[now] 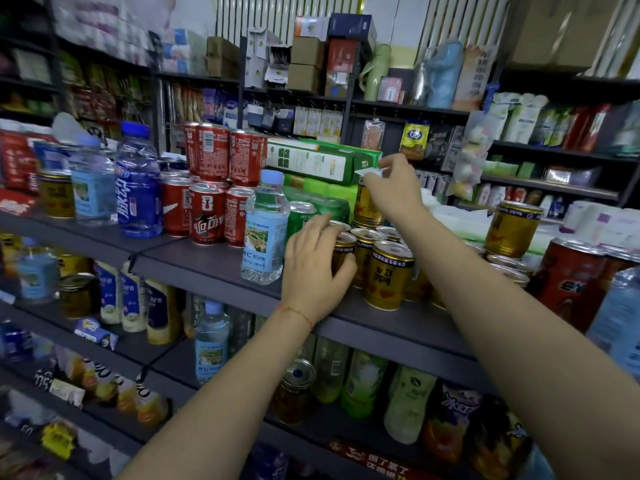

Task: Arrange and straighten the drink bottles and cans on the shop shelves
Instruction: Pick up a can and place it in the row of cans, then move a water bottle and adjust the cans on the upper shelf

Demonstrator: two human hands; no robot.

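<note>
Straightening gold cans on the shelf (214, 268).
Left hand (313, 268) fingers curl round a gold can (343, 252); right hand (393, 188) fingers pinch a stacked can (367, 206), which may topple if nudged.

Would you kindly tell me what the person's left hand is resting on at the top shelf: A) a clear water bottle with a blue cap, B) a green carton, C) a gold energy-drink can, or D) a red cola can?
C: the left hand curls around a gold energy-drink can at the front of the gold cluster.
</note>
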